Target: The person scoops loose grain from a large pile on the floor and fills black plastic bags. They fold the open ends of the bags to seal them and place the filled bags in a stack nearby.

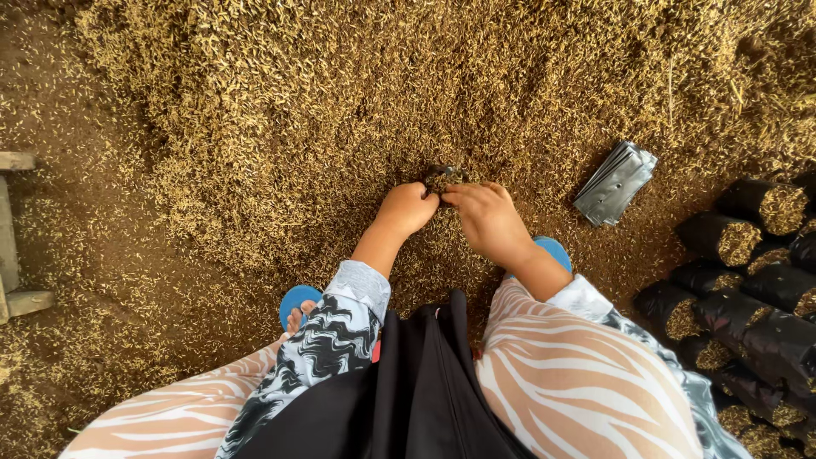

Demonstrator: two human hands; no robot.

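Head view, looking down at a squatting person. Both hands meet at frame centre over a wide heap of rice husk that fills the ground from 9 to 3 o'clock.

Left hand: fingers curled together, clamped on the near rim of a small black grow bag. Right hand: fingers bunched, thumb and fingertips pinching the same bag's rim from the 3 o'clock side. The bag sits between the two hands, at 12 o'clock of the knuckles, mouth up, husk showing in it; most of it is hidden by the fingers and husk.

At 3 o'clock of the hands, apart from them, a flat stack of empty bags, grey-black, lies tilted on the husk. Farther toward 4 o'clock, at the right edge, a cluster of filled black bags lies on its side, husk-filled mouths showing.

Blue sandals show at 7 o'clock and just behind the right wrist. Striped trousers and a black cloth at 6 o'clock. Wooden piece at the left edge, 9 o'clock.
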